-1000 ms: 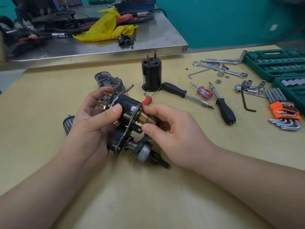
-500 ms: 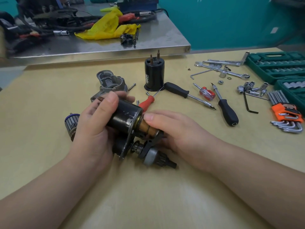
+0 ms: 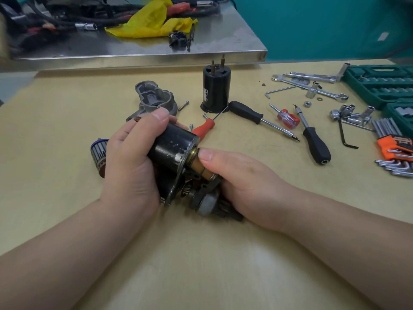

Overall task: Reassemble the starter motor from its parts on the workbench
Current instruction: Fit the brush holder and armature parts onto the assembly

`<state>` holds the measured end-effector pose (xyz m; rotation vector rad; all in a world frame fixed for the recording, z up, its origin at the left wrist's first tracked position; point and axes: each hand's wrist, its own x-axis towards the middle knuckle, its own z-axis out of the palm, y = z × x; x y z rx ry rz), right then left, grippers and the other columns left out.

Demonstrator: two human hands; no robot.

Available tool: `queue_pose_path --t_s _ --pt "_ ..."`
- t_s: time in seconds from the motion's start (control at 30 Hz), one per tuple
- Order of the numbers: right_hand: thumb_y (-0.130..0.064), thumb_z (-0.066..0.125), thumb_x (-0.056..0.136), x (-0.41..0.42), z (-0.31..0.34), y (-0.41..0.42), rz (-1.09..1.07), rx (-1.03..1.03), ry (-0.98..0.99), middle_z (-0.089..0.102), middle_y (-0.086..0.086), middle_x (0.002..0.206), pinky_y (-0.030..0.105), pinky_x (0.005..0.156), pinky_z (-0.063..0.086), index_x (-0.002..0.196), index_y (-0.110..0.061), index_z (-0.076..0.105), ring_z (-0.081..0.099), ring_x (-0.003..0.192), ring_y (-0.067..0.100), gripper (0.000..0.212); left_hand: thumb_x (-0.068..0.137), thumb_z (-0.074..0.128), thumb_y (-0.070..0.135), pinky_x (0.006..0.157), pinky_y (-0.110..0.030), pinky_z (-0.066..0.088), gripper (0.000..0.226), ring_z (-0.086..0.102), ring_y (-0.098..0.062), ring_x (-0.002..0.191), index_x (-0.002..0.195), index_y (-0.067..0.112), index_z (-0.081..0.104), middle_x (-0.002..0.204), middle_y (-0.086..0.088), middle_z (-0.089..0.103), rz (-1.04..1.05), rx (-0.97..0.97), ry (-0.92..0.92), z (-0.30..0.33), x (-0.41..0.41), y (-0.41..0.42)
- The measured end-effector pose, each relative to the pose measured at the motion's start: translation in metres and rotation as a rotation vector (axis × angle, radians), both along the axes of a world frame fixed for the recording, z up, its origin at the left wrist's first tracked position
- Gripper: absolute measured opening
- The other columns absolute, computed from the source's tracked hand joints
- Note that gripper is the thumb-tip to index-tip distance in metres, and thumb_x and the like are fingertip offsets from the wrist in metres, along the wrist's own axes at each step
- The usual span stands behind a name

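1. Tan workbench (image 3: 223,265) filling most of the view, scattered with parts and tools.
2. Green socket case (image 3: 377,86) at far right, with wrenches, loose sockets and an orange-held set of hex keys (image 3: 395,148) nearby.
3. Two forearms reaching in from the bottom edge and meeting at the middle of the bench.
4. Left hand (image 3: 131,166) wrapped around a black solenoid (image 3: 172,146), fingers curled over the top and thumb out of sight, so clamped firmly on it.
5. Right hand (image 3: 241,182) just beside it, thumb laid along a brass plunger (image 3: 199,163) that pokes out of the solenoid; remaining fingers curled under the fork lever and drive gear (image 3: 207,204) below, gripping that end.
6. Still loose on the bench: black motor casing (image 3: 215,90) standing upright behind, grey nose housing (image 3: 154,99) to its left, armature (image 3: 98,153) lying partly hidden by the left hand.
7. Black-handled screwdriver (image 3: 245,111) and red-handled screwdriver (image 3: 204,127) near the casing, with a few loose bolts (image 3: 183,106).
8. Likely step: seating the plunger into the solenoid. Best done by keeping plunger and bore in line, pressing evenly, and checking that the fork lever stays hooked on the plunger's end without forcing.
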<state>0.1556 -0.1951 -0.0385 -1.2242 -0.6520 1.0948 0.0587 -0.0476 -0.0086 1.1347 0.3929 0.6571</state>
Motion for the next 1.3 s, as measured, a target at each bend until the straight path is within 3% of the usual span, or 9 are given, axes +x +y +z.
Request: queue_pose_path --t_s 0.07,0.17,0.43,0.53,0.67,0.93,1.1,1.2,1.3 --pt "-0.048 0.059 0.101 0.001 -0.001 0.000 0.003 0.012 -0.005 0.070 0.020 0.135 0.067 0.115 0.043 0.135 -0.017 0.070 0.063 0.129 0.047 0.048 0.079 0.076 0.040 0.067 -0.036 0.058 0.024 0.068 -0.028 0.078 0.082 0.016 0.075 0.088 -0.011 0.072 -0.004 0.002 -0.006 0.000 0.000 0.001" --pt "-0.047 0.058 0.100 -0.001 0.001 0.001 0.011 0.024 -0.003 0.077 0.009 0.120 0.041 0.095 0.058 0.127 -0.018 0.074 0.074 0.108 0.023 0.043 0.080 0.076 0.040 0.067 -0.034 0.058 0.024 0.068 -0.028 0.078 0.082 0.016 0.075 0.088 -0.011 0.071 -0.018 0.009 -0.008 0.000 0.000 0.001" --pt "-0.050 0.058 0.104 -0.004 0.000 0.001 -0.007 0.034 -0.066 0.073 0.009 0.134 0.056 0.117 0.043 0.134 -0.021 0.071 0.067 0.127 0.026 0.044 0.079 0.075 0.039 0.066 -0.034 0.058 0.023 0.068 -0.026 0.078 0.083 0.016 0.075 0.090 -0.011 0.070 -0.027 0.010 -0.018 0.000 0.000 0.002" --pt "-0.050 0.061 0.098 0.008 0.006 -0.005 0.110 0.038 0.100 0.055 0.032 0.148 0.063 0.114 0.039 0.143 -0.007 0.061 0.054 0.133 0.048 0.062 0.078 0.075 0.041 0.068 -0.035 0.058 0.025 0.066 -0.028 0.082 0.084 0.017 0.074 0.092 -0.011 0.069 -0.033 -0.010 -0.003 0.001 0.000 0.004" --pt "-0.013 0.055 0.099 0.023 0.012 -0.015 0.244 0.046 -0.089 0.055 0.013 0.156 0.046 0.123 0.038 0.157 -0.009 0.044 0.051 0.146 0.028 0.059 0.090 0.063 0.034 0.063 -0.031 0.058 0.022 0.068 -0.023 0.075 0.081 0.016 0.072 0.087 -0.006 0.071 -0.077 -0.020 -0.025 0.001 -0.001 0.007" --pt "-0.030 0.061 0.088 0.011 0.008 -0.006 0.020 0.037 -0.256 0.073 -0.001 0.126 0.019 0.100 0.050 0.142 -0.017 0.059 0.068 0.117 0.005 0.056 0.093 0.063 0.038 0.061 -0.032 0.060 0.025 0.070 -0.019 0.072 0.080 0.020 0.074 0.087 -0.002 0.073 -0.082 -0.114 -0.007 0.000 0.000 0.010" --pt "-0.033 0.056 0.096 0.003 0.012 -0.007 -0.021 0.046 -0.325 0.075 -0.004 0.124 0.020 0.100 0.051 0.141 -0.016 0.062 0.069 0.118 0.006 0.048 0.093 0.066 0.040 0.062 -0.031 0.060 0.025 0.071 -0.018 0.071 0.078 0.023 0.076 0.088 -0.002 0.074 -0.077 -0.150 0.024 -0.001 0.001 0.012" --pt "-0.040 0.061 0.103 0.000 0.014 -0.008 -0.133 0.017 -0.422 0.078 -0.004 0.122 0.041 0.106 0.055 0.134 -0.027 0.069 0.072 0.119 0.016 0.035 0.088 0.074 0.045 0.066 -0.035 0.061 0.022 0.070 -0.020 0.070 0.082 0.023 0.074 0.087 -0.005 0.072 -0.039 -0.219 0.062 -0.002 0.003 0.015" --pt "-0.055 0.069 0.090 -0.001 0.014 -0.008 -0.259 -0.057 -0.591 0.079 -0.010 0.109 0.048 0.097 0.059 0.138 -0.034 0.065 0.075 0.106 0.014 0.053 0.078 0.083 0.049 0.073 -0.043 0.060 0.034 0.069 -0.027 0.077 0.091 0.021 0.071 0.090 -0.009 0.069 0.037 -0.191 0.078 -0.004 0.004 0.015"
